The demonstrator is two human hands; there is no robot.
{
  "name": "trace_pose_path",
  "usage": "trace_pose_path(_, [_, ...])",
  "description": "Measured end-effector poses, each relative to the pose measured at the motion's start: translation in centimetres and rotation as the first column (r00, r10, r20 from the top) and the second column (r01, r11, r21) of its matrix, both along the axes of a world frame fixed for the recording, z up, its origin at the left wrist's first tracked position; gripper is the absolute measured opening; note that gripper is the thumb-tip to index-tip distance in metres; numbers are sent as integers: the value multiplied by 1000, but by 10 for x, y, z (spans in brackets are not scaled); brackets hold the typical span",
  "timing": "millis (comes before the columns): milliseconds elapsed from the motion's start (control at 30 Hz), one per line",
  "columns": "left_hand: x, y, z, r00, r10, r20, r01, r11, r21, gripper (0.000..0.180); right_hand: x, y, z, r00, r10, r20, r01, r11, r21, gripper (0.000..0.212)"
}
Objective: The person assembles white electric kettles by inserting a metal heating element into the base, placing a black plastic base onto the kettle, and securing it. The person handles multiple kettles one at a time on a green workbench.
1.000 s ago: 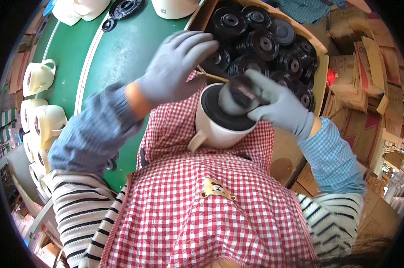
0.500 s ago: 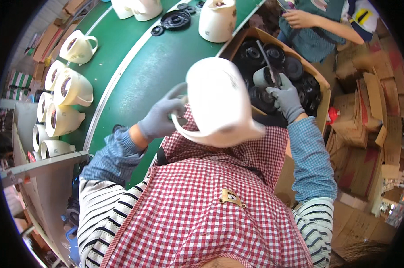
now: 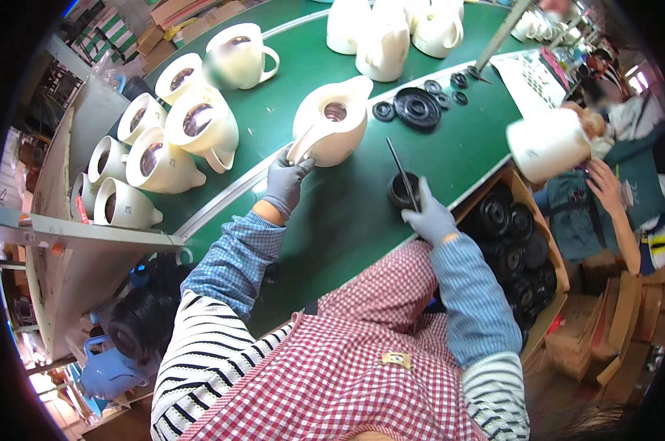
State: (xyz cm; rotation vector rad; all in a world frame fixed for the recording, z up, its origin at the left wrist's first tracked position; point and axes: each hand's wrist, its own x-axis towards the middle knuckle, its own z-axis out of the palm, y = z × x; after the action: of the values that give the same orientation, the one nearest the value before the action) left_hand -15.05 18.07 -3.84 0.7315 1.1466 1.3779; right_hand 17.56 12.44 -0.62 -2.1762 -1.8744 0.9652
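Observation:
At the middle of the green table, my left hand [image 3: 285, 182] is closed round the handle of a cream jug [image 3: 347, 138]. The jug's round mouth faces up and its spout points away from me; whether its base rests fully on the table I cannot tell. My right hand [image 3: 434, 219] grips a small black cup [image 3: 400, 192] with a thin dark stick [image 3: 396, 158] rising out of it. Both hands wear grey gloves. Beyond the cup lies a black disc-shaped part [image 3: 418, 109] with several small black rings [image 3: 383, 111] around it.
Several cream jugs lie tipped at the left, one of them [image 3: 200, 121] closest. More jugs [image 3: 382, 48] stand at the far side. A cardboard box [image 3: 556, 261] of black round parts is at the right. There a co-worker's hand [image 3: 604, 184] is near another jug [image 3: 545, 147].
The jug has gone from tilted before my chest, base toward the far side, to mouth-up over the table. My right hand brought the cup and stick from above the box to the table.

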Motion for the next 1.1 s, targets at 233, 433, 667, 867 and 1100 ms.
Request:
trace_pose_path(233, [6,116,-23,996,94,9,-94,995,30,35,102,-92,-21,719,-339,-607,481,873,83,62])
trace_pose_path(433, [25,185,-36,977,209,-31,-207,976,68,39,138,-195,-53,484,-594,-643,692,709,-134,57])
trace_pose_path(667, [58,275,-43,967,247,53,-247,969,-7,54,132,-194,-55,556,-611,-563,694,714,-90,56])
trace_pose_path(867, [40,276,-47,885,242,-398,-224,970,92,63,121,-175,-43,628,-578,-521,621,776,-111,55])
trace_pose_path(1100, [-54,284,65,-212,501,-839,-405,736,542,70,124,-195,-52,601,-634,-486,646,744,-173,54])
